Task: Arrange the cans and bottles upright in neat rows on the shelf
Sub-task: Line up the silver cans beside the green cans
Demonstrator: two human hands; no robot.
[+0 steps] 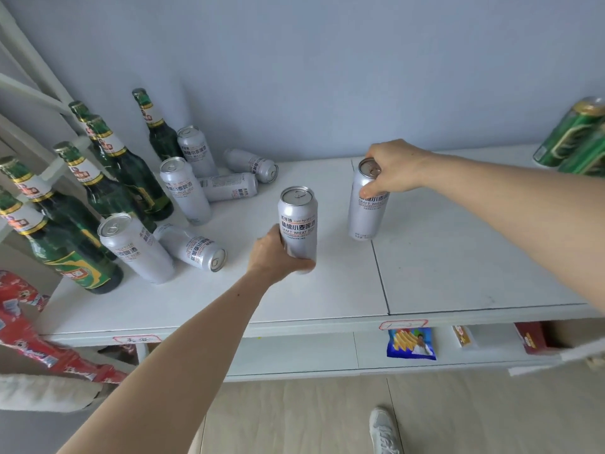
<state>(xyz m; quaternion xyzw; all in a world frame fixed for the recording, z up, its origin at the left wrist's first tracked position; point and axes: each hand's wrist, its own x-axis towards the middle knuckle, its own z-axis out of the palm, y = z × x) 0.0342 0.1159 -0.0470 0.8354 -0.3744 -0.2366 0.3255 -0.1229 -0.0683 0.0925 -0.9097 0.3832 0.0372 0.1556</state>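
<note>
Gripping a silver can [298, 224] low on its side, the left hand [273, 253] holds it upright mid-shelf [327, 290]; the right hand [394, 167] clamps a second silver can [366, 211] by its top rim (also upright, just beside). To the left, more silver cans [183, 188], three toppled, beside standing green bottles [98, 188].

The upright silver can [298, 224] at mid-shelf reads "CRAFT WHEAT BEER". The silver can to its right [366, 204] shows "CRAFT WHEA". Other labels are illegible.
</note>
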